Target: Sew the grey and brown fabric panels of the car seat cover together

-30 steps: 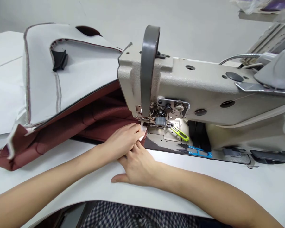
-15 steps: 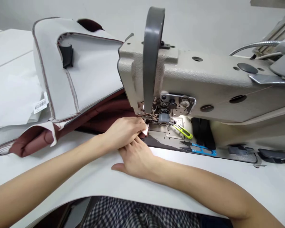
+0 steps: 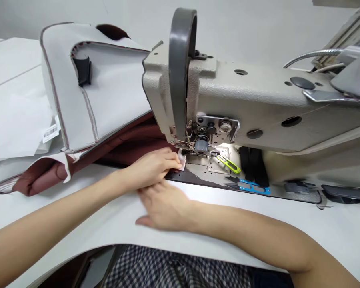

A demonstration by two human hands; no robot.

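Observation:
My left hand (image 3: 153, 166) is closed on the edge of a maroon cover with a white backing (image 3: 124, 142), just left of the sewing machine's needle area. A small white edge (image 3: 181, 161) of the material sticks out past its fingertips. My right hand (image 3: 166, 206) lies lower on the white table, slightly smeared by motion. Its thumb is spread out and its fingers reach forward, the tips partly hidden under my left hand. The sewing machine (image 3: 210, 86) stands over the work, its presser foot partly hidden.
Yellow-green thread snips (image 3: 229, 164) and blue thread snips (image 3: 253, 187) lie on the machine bed, right of the needle. The cover's bulky white-backed part (image 3: 117, 84) stands at the left. Black straps (image 3: 253, 166) hang beneath the machine arm.
My right hand has drawn back from the needle area, toward me and a little left. The left hand has shifted slightly left. The view has turned a little, moving the machine left in the picture.

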